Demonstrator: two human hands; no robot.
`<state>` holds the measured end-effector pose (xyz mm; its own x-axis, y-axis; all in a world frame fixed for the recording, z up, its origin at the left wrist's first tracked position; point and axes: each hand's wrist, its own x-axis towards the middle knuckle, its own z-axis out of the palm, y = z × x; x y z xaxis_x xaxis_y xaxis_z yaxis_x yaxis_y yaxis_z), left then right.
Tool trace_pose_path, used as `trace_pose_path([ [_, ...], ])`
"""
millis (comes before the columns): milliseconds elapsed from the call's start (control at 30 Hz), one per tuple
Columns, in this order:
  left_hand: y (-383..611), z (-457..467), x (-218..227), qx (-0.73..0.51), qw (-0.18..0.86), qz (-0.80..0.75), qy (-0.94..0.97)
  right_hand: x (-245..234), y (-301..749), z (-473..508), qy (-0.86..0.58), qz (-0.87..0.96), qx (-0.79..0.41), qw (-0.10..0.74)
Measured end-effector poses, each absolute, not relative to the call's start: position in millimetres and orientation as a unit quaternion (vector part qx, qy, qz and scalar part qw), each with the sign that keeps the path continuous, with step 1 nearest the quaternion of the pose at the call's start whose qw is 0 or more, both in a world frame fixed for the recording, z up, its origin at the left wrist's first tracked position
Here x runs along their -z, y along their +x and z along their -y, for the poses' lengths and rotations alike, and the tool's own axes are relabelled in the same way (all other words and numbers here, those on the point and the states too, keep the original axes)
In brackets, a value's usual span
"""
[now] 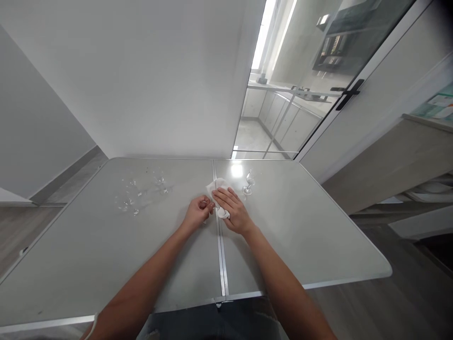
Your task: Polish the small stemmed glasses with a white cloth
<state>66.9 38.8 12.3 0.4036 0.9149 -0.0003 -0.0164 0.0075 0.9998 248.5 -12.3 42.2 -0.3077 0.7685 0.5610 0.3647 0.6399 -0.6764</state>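
Observation:
Over the table's centre seam, my left hand [200, 210] is closed, its fingers pinching a small clear stemmed glass [205, 221] that is mostly hidden. My right hand [233, 209] presses a white cloth [216, 183] around the other end of this glass, right beside my left fingers. Part of the cloth hangs out below my right palm. Just to the right, a clear stemmed glass [247, 190] stands upright on the table.
On the left of the grey folding table [283, 226], several clear glasses [131, 200] are grouped, with another clear glass [161, 183] close by. A white wall [170, 85] and a glass door [283, 108] border the far edge. Shelving [399, 156] stands at right.

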Motion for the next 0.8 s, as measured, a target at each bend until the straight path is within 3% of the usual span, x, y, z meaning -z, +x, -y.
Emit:
trace_pose_path([
  [200,59.0,-40.5,-5.0,-0.359,0.233,-0.421,0.8,-36.0,246.9,6.0,-0.357,0.841,-0.156,0.376],
  [300,55.0,-37.8,-4.5,-0.322,0.098,-0.352,0.874,-34.7,253.3,2.6,-0.466,0.741,-0.21,0.436],
  [367,53.6,-35.3,-5.5,-0.324,0.066,-0.295,0.897,-32.4,257.8,-0.1,-0.491,0.634,-0.339,0.491],
  [467,55.6,-32.7,-8.1,-0.382,0.113,-0.275,0.875,-26.3,255.8,-3.8,-0.439,0.422,-0.545,0.576],
  [600,63.5,-34.2,-11.6,-0.502,0.255,-0.392,0.728,-18.2,231.3,-4.1,-0.344,0.248,-0.632,0.648],
  [700,68.3,-36.1,-10.7,-0.518,0.33,-0.452,0.648,-15.3,211.8,2.1,-0.352,0.269,-0.57,0.692],
  [800,71.0,-34.0,-8.2,-0.498,0.362,-0.479,0.626,-14.6,205.6,9.1,-0.404,0.445,-0.399,0.692],
])
